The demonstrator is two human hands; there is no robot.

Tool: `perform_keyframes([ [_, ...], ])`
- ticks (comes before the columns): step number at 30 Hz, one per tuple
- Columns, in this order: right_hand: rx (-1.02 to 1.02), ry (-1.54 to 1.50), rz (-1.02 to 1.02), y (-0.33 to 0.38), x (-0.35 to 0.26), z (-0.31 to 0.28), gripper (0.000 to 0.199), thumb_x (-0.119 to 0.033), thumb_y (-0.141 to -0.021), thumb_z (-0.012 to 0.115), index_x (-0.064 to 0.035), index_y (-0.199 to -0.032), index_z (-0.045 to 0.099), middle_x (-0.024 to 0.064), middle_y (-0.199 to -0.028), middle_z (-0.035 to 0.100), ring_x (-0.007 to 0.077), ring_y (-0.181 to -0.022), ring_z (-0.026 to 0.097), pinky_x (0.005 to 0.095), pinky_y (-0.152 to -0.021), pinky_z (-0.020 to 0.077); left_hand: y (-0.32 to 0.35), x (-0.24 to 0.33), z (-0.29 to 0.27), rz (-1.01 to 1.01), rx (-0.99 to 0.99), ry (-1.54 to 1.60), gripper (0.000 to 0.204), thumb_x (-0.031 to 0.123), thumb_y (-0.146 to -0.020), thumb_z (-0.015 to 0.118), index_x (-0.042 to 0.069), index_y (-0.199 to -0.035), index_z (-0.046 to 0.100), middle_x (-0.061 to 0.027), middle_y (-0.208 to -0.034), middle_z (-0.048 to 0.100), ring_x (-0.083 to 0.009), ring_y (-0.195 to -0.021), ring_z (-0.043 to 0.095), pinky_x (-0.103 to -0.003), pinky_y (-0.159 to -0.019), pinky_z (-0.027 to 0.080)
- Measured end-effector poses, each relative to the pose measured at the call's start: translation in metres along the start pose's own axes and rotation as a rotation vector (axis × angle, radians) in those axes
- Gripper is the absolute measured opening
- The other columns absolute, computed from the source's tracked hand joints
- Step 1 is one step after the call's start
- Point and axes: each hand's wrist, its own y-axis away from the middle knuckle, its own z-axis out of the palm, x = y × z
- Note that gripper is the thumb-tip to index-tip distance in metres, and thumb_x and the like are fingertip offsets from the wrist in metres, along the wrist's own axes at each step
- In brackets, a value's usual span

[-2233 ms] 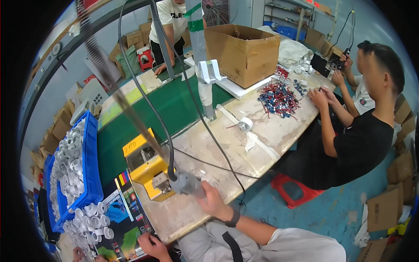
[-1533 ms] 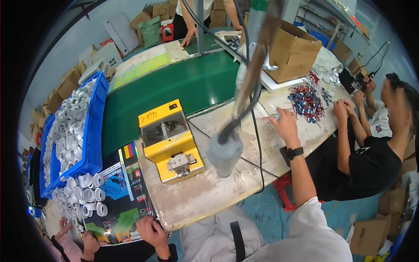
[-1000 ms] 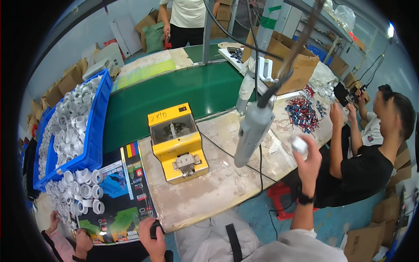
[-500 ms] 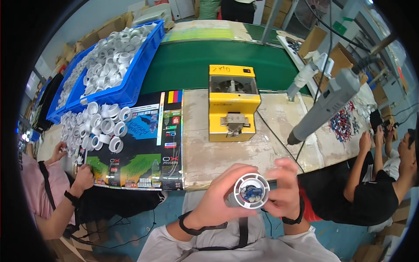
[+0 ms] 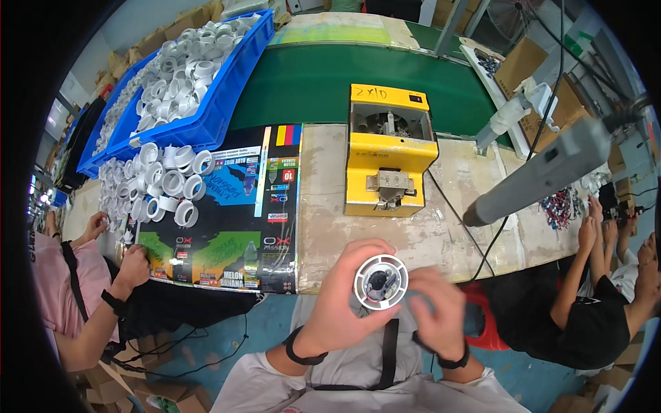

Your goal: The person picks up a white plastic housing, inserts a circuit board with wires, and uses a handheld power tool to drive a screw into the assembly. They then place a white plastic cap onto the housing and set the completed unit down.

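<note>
A round white plastic housing (image 5: 401, 271) with a spoked rim is held in my left hand (image 5: 336, 297). The fingers and thumb wrap around its side, and its open end faces up. Inside sit dark small parts and wires (image 5: 379, 283), too small to make out clearly. My right hand (image 5: 438, 313) is just right of the housing, smeared by motion; its fingers do not show clearly, and I cannot tell whether they touch the rim. Both hands are in front of the table's near edge, with a yellow machine (image 5: 383, 162) beyond them.
A blue crate (image 5: 213, 124) full of white plastic rings stands at the left, with a pile of rings (image 5: 162, 184) before it. A grey power screwdriver (image 5: 544, 171) hangs at the right, near a black cable. Co-workers sit on both sides; a green belt (image 5: 310, 79) runs behind.
The housing has moved slightly left and up in my left hand and tilted a little. My right hand has dropped away from its rim. The view has shifted, so the screwdriver appears farther right.
</note>
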Motion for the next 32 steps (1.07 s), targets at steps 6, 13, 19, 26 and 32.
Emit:
perform_keyframes([
  [6,-0.135,0.167,-0.333,-0.048,-0.03,-0.03,0.032,-0.005,-0.061,0.074,-0.0023,-0.092,0.067,0.0119,-0.09,0.059,0.0308,-0.076,0.056,0.0367,-0.068,0.0467,0.001,0.01,0.004,0.018,-0.034,-0.141,0.057,-0.001,-0.067,0.074,0.001,-0.119,0.049,-0.0192,-0.118,0.051,-0.0288,-0.111,0.054,-0.035,-0.091,0.045],
  [13,-0.323,0.181,-0.347,-0.047,-0.023,-0.037,0.032,-0.007,-0.063,0.076,-0.0057,-0.093,0.065,0.0064,-0.085,0.061,0.0218,-0.068,0.06,0.0309,-0.059,0.0489,-0.003,0.007,0.001,0.046,-0.015,-0.222,0.063,0.0,-0.063,0.074,0.002,-0.121,0.047,-0.0186,-0.121,0.05,-0.0306,-0.109,0.054,-0.037,-0.091,0.045],
  [19,-0.46,-0.138,-0.197,-0.056,-0.019,-0.045,0.031,-0.005,-0.067,0.075,-0.0043,-0.096,0.065,0.01,-0.087,0.063,0.027,-0.072,0.064,0.0318,-0.059,0.051,0.002,0.001,-0.003,-0.007,-0.016,-0.095,0.064,-0.004,-0.064,0.072,0.001,-0.122,0.046,-0.0178,-0.122,0.046,-0.0275,-0.111,0.054,-0.036,-0.092,0.046],
  [26,-0.236,0.006,-0.39,-0.054,-0.013,-0.045,0.027,-0.009,-0.064,0.077,-0.0044,-0.088,0.065,0.0101,-0.083,0.061,0.023,-0.065,0.061,0.029,-0.053,0.0485,0.004,0.004,0.003,-0.03,0.008,0.006,0.062,-0.003,-0.066,0.074,0.001,-0.122,0.047,-0.0166,-0.123,0.048,-0.0324,-0.112,0.051,-0.035,-0.092,0.042],
  [32,-0.268,-0.101,-0.199,-0.042,-0.014,-0.043,0.032,-0.006,-0.072,0.075,-0.0073,-0.101,0.064,0.014,-0.092,0.065,0.0261,-0.065,0.063,0.0268,-0.054,0.0496,0.005,0.005,0.001,0.043,-0.037,-0.143,0.067,-0.004,-0.066,0.074,0.003,-0.125,0.043,-0.017,-0.127,0.042,-0.0304,-0.116,0.052,-0.038,-0.094,0.045],
])
